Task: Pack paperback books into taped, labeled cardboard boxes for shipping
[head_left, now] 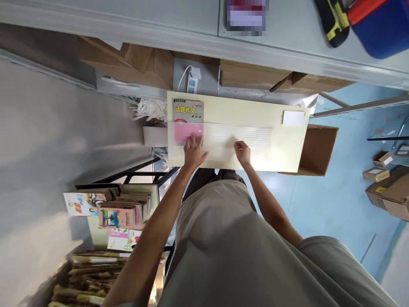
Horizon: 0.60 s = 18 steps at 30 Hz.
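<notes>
On a pale cream board (287,140) lies a book (188,109) with a grey and pink cover and yellow Chinese lettering. A translucent striped plastic sheet (258,138) stretches over the book's lower part and rightward across the board. My left hand (193,152) rests with spread fingers on the sheet, over the bottom edge of the book. At the middle of the sheet, my right hand (243,152) has its thumb and fingers pinched together on the plastic. The exact spot between those fingertips is too small to make out.
A white card (293,117) lies at the board's right end. Cardboard boxes (252,76) and a power strip (192,83) sit behind it. An open carton (319,149) stands right; stacked books (121,213) are lower left. A utility knife (335,23) lies on the upper shelf.
</notes>
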Each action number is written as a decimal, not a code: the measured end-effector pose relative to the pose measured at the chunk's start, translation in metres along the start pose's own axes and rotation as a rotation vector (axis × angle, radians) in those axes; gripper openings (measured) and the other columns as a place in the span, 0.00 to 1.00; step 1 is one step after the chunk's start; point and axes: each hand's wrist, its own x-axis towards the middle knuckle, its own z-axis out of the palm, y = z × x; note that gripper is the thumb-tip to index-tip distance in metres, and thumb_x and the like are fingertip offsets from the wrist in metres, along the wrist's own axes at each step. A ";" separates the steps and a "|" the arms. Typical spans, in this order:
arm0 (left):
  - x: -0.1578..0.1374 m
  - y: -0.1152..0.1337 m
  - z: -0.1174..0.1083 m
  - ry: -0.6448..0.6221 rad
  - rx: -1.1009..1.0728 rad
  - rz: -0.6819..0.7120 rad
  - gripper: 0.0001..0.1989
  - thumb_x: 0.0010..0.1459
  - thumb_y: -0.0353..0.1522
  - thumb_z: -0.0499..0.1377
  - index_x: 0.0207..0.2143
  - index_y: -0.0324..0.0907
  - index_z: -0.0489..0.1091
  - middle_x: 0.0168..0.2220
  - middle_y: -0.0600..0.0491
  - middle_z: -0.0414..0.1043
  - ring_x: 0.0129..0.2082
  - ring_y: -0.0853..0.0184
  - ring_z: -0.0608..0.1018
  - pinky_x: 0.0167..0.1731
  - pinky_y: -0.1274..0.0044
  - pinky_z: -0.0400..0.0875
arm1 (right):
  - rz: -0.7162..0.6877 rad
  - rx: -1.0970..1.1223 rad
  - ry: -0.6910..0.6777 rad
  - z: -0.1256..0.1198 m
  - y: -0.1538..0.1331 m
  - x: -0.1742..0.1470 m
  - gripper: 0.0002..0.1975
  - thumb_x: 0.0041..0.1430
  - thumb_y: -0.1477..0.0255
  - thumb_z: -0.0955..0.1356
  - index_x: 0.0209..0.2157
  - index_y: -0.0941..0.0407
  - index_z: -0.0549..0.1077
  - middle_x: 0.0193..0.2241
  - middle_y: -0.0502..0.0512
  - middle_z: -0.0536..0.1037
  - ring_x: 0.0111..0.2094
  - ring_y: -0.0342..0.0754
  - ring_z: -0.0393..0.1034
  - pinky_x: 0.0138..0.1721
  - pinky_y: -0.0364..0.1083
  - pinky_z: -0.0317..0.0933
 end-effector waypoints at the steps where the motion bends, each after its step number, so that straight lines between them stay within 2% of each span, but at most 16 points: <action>1: 0.002 -0.008 -0.004 0.012 -0.037 0.018 0.43 0.69 0.41 0.66 0.82 0.40 0.63 0.87 0.35 0.45 0.85 0.32 0.55 0.78 0.43 0.58 | 0.008 0.097 -0.130 0.022 -0.016 0.001 0.10 0.75 0.62 0.70 0.44 0.54 0.81 0.42 0.61 0.89 0.40 0.52 0.83 0.47 0.49 0.79; 3: 0.007 -0.025 -0.011 0.039 -0.132 0.064 0.34 0.71 0.36 0.61 0.77 0.40 0.71 0.84 0.38 0.58 0.82 0.42 0.63 0.80 0.49 0.61 | 0.085 0.195 -0.337 0.065 -0.045 0.003 0.14 0.75 0.58 0.73 0.40 0.54 0.81 0.37 0.57 0.89 0.32 0.48 0.82 0.38 0.45 0.78; 4: 0.011 -0.033 -0.015 0.054 -0.185 0.084 0.31 0.71 0.34 0.58 0.74 0.41 0.73 0.81 0.39 0.65 0.80 0.46 0.68 0.80 0.52 0.62 | 0.133 0.198 -0.395 0.084 -0.057 0.004 0.15 0.74 0.57 0.74 0.37 0.54 0.81 0.35 0.56 0.89 0.29 0.46 0.82 0.35 0.44 0.76; 7: 0.025 -0.052 -0.028 0.079 -0.322 0.099 0.27 0.71 0.30 0.56 0.69 0.41 0.78 0.71 0.40 0.79 0.73 0.52 0.77 0.77 0.57 0.68 | 0.230 0.147 -0.432 0.118 -0.080 0.008 0.19 0.76 0.59 0.75 0.31 0.55 0.79 0.32 0.55 0.89 0.25 0.44 0.80 0.30 0.42 0.74; 10: 0.045 -0.063 -0.044 0.043 -0.407 0.057 0.24 0.71 0.32 0.57 0.66 0.41 0.79 0.65 0.41 0.83 0.63 0.53 0.85 0.69 0.61 0.77 | 0.254 0.115 -0.409 0.122 -0.084 0.008 0.22 0.77 0.62 0.74 0.27 0.54 0.79 0.30 0.55 0.89 0.25 0.45 0.81 0.31 0.42 0.74; 12: 0.063 -0.067 -0.056 0.058 -0.411 0.010 0.23 0.71 0.33 0.58 0.65 0.40 0.78 0.62 0.39 0.84 0.59 0.52 0.86 0.66 0.62 0.79 | 0.238 0.066 -0.405 0.117 -0.083 0.006 0.24 0.77 0.61 0.74 0.24 0.53 0.78 0.27 0.53 0.88 0.27 0.46 0.82 0.34 0.42 0.74; 16: 0.111 -0.073 -0.078 0.263 -0.292 -0.150 0.26 0.69 0.36 0.65 0.66 0.36 0.75 0.67 0.31 0.77 0.69 0.40 0.79 0.73 0.54 0.71 | 0.089 -0.225 -0.381 0.109 -0.084 -0.001 0.30 0.79 0.57 0.73 0.20 0.51 0.73 0.24 0.51 0.86 0.33 0.49 0.86 0.41 0.42 0.72; 18: 0.134 -0.077 -0.082 0.270 -0.265 -0.243 0.31 0.65 0.38 0.71 0.65 0.35 0.73 0.67 0.28 0.76 0.72 0.34 0.75 0.75 0.49 0.68 | 0.049 -0.310 -0.367 0.108 -0.085 -0.004 0.30 0.79 0.55 0.73 0.21 0.50 0.73 0.25 0.51 0.87 0.36 0.50 0.87 0.40 0.42 0.71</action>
